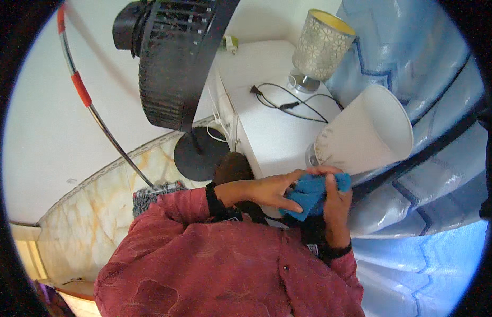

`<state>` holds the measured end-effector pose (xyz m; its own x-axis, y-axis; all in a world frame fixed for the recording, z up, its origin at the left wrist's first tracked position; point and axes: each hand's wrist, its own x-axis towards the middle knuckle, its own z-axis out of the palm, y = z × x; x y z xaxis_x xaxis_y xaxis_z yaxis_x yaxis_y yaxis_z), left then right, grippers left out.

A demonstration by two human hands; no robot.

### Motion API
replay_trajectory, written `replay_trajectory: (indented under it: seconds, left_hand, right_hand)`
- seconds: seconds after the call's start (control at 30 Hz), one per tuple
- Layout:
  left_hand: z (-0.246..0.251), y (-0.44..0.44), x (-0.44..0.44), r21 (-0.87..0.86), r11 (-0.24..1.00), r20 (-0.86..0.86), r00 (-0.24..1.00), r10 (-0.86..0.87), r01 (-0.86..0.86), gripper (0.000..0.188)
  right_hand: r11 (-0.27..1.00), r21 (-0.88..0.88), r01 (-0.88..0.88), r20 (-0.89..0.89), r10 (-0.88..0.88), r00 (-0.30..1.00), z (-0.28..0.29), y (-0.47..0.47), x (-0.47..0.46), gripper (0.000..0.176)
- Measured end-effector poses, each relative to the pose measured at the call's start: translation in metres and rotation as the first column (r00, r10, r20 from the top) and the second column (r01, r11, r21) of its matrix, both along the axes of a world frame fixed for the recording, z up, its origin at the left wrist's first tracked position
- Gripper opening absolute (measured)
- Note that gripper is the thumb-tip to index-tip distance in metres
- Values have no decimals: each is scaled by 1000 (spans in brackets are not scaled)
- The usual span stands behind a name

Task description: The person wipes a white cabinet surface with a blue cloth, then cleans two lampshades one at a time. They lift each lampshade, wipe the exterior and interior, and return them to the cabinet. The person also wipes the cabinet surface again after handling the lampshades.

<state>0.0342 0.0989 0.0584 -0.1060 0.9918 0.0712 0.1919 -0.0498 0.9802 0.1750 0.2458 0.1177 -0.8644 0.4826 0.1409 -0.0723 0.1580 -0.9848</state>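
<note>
A blue cloth (309, 194) is bunched between my two hands, in front of my chest. My left hand (279, 191) grips its left side, the thumb lying over the fabric. On the other side my right hand (336, 198) holds the cloth, with the thumb on top of it. Just beyond my hands, a table lamp with a white shade (361, 136) leans on the near end of a white cabinet (254, 130). Farther back stands a second lamp with a silver flower-patterned shade (320, 49). A black power cord (289, 106) lies looped between the lamps.
A black standing fan (170, 67) rises at the upper left, its round base (198, 154) on the floor. A mop with a metal pole (111, 136) and grey head (155, 194) leans against the wall. Blue patterned curtains (412, 194) hang along the right.
</note>
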Motion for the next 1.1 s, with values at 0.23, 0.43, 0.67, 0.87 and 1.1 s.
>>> replay_trajectory:
  seconds: [0.23, 0.43, 0.67, 0.87, 1.1]
  left_hand:
    - [11, -15, -18, 15, 996, 178, 981, 79, -83, 33]
    - [98, 32, -50, 657, 505, 224, 785, 578, -560, 64]
    - [81, 120, -6, 801, 367, 279, 837, 471, -473, 60]
    - [-55, 129, -10, 477, 624, 3, 711, 703, -619, 53]
    - [14, 92, -31, 406, 792, 299, 885, 357, -457, 59]
  right_hand:
    - [656, 753, 56, -63, -12, 998, 69, -18, -6, 30]
    - [274, 870, 410, -360, -216, 908, 139, 52, 3, 29]
    - [204, 937, 285, -265, -118, 957, 126, 65, -25, 11]
    - [220, 934, 281, -249, -161, 955, 126, 55, -16, 14]
    - [252, 923, 291, -247, -192, 950, 133, 44, -21, 17]
